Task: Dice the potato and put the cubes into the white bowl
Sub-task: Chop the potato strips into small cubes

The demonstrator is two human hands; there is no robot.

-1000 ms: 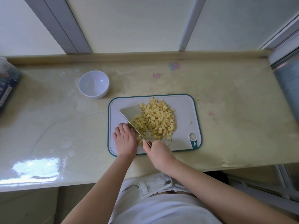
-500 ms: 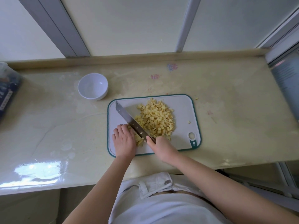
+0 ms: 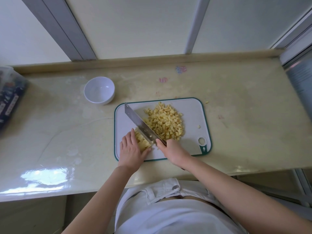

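Observation:
A white cutting board with a green rim lies on the counter. On it sits a heap of yellow potato cubes. My right hand grips the handle of a cleaver, whose blade runs diagonally between the heap and a small bundle of potato strips. My left hand holds those strips against the board, with its fingers and thumb curled around them. The white bowl stands empty on the counter, up and to the left of the board.
A dark printed box lies at the counter's left edge. A raised lip and window frames close the back. A loose potato bit sits on the board's right part, another on the counter beyond its corner. The counter's front edge is near my body.
The cleaver blade turned from lying flat beside the heap to standing edge-down on the board. A bundle of strips now shows beside my left hand, left of the blade.

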